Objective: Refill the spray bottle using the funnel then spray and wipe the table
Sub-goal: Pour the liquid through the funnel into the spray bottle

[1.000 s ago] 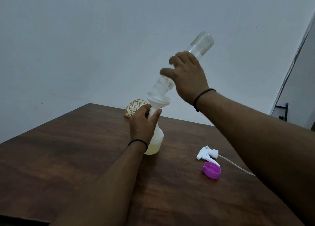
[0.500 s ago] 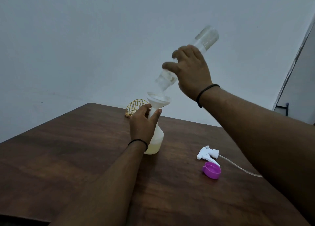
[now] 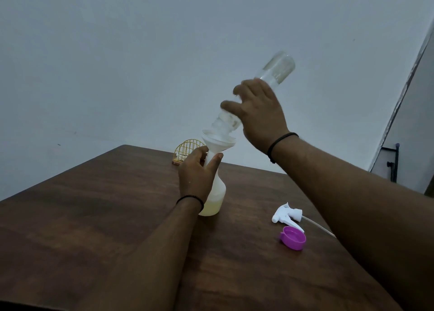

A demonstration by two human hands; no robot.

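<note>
Bottle [image 3: 278,68] in right hand [image 3: 260,115] tipped over funnel [image 3: 218,141]; no readable label.

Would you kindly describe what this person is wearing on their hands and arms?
Both forearms are bare, with no sleeves in view. The left hand has a thin black beaded band at the wrist; the right hand has a plain black cord band at its wrist. No gloves or rings show.

Clear bottle [image 3: 278,70] mouth back down at funnel [image 3: 217,141].
</note>
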